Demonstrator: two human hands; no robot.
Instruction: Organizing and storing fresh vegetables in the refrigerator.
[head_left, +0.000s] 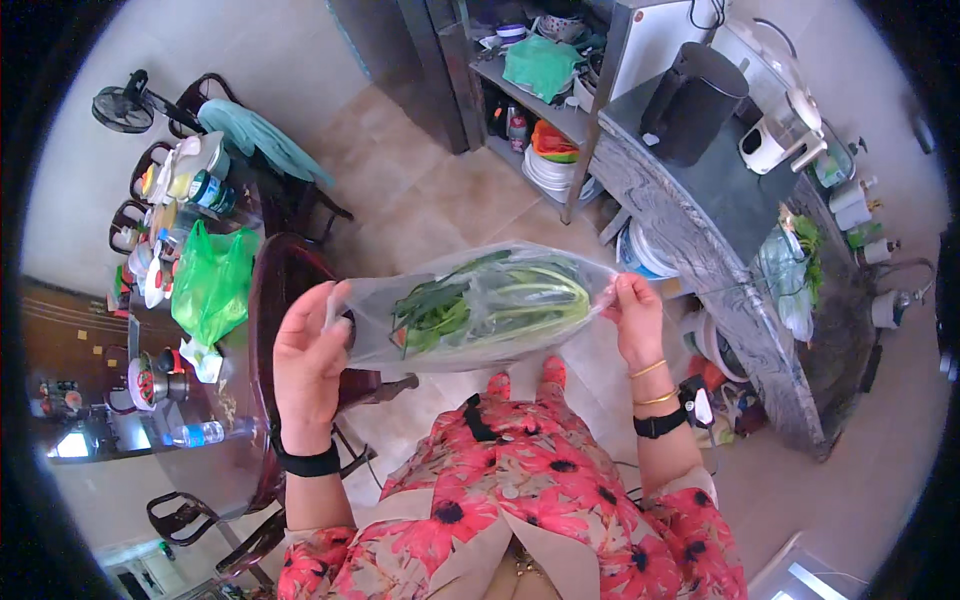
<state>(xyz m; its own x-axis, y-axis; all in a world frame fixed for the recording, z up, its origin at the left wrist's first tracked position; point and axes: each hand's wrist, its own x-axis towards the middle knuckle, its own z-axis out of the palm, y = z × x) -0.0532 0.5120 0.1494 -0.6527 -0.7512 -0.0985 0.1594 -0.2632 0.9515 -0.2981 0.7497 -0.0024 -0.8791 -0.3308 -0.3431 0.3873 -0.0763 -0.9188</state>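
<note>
A clear plastic bag (495, 307) is stretched level between my two hands in front of my body. Inside it lie leafy greens (525, 296), their dark leaves towards the left and pale stalks towards the right. My left hand (311, 337) pinches the bag's left end between thumb and fingers. At the other end, my right hand (634, 304) grips the gathered plastic beside the stalks. Both wrists wear black bands.
On the left, a dark wooden table (236, 397) holds a green plastic bag (214, 277), a water bottle (196, 434) and containers; chairs surround it. On the right, a stone counter (697, 180) carries a dark bin-shaped container (694, 105) and another bag of greens (787, 262). Shelves (555, 112) hold dishes.
</note>
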